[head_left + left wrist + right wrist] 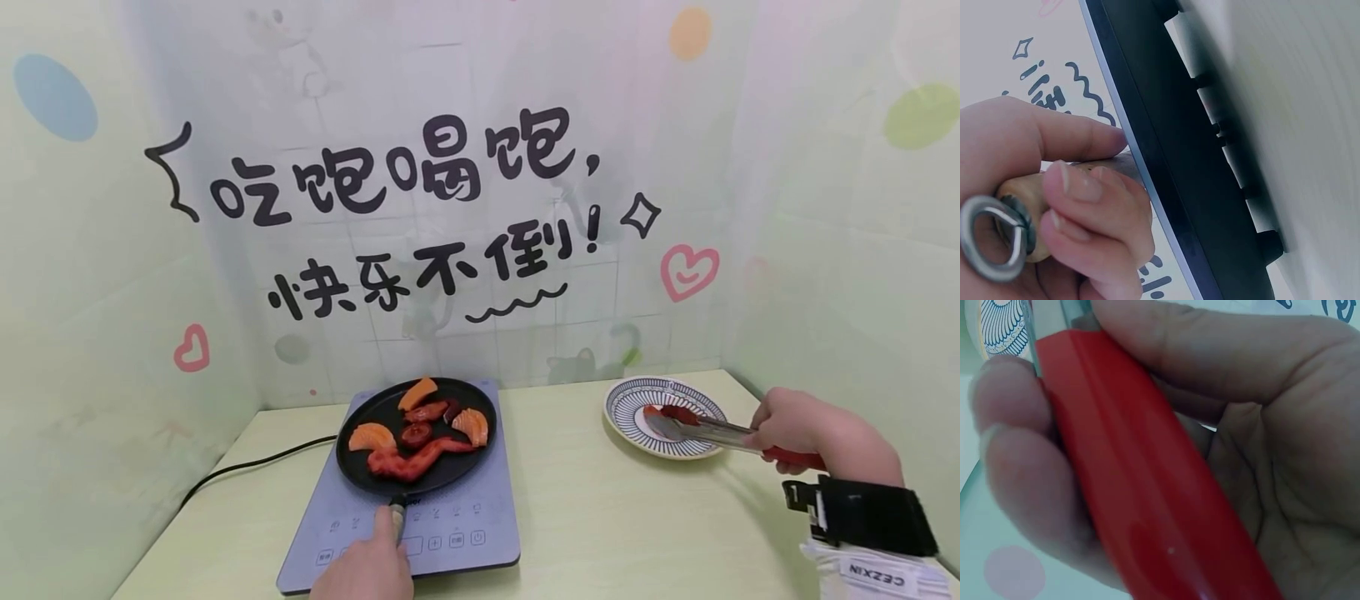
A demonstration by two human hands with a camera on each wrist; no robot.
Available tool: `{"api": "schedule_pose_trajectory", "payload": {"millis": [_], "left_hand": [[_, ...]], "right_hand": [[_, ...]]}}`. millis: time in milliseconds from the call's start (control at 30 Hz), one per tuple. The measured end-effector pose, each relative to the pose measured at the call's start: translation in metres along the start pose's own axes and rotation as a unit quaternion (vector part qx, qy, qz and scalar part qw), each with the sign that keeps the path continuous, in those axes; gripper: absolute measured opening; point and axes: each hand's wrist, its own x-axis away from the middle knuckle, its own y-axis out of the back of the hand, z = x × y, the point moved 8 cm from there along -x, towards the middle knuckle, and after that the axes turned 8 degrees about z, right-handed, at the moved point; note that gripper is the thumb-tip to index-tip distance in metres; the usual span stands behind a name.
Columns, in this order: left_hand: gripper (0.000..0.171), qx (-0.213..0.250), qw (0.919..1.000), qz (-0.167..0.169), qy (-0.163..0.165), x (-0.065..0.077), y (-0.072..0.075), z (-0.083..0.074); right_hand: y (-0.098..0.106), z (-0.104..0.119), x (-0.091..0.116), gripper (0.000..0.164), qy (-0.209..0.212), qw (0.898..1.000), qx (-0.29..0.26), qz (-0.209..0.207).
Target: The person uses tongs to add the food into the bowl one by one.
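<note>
My left hand [367, 567] grips the wooden handle [1027, 187] of a black frying pan [461, 396]; a metal ring [971, 237] hangs at the handle's end. In the pan lie a red-brown chicken wing [423, 458], orange salmon-like slices [372, 436] and several reddish pieces [416, 434]. At the right, my right hand [810, 425] holds metal tongs [716, 432] by their red handle [1129, 456]. The tongs' tips reach over a blue-and-white striped plate [622, 417], right at a dark red food piece [681, 414] there. I cannot tell whether they pinch it.
Under the pan is a blue-grey induction cooker [491, 517] with touch buttons on its front. Its black cord [262, 455] runs off to the left across the pale table [570, 500]. A printed wall sheet [480, 350] closes off the back and sides.
</note>
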Motion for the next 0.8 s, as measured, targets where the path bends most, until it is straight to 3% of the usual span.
{"api": "schedule_pose_trajectory", "payload": {"millis": [800], "left_hand": [[0.039, 0.0, 1.0, 0.005, 0.003, 0.0, 0.001, -0.001]], "right_hand": [[0.008, 0.003, 0.003, 0.017, 0.013, 0.999, 0.025, -0.024]]}}
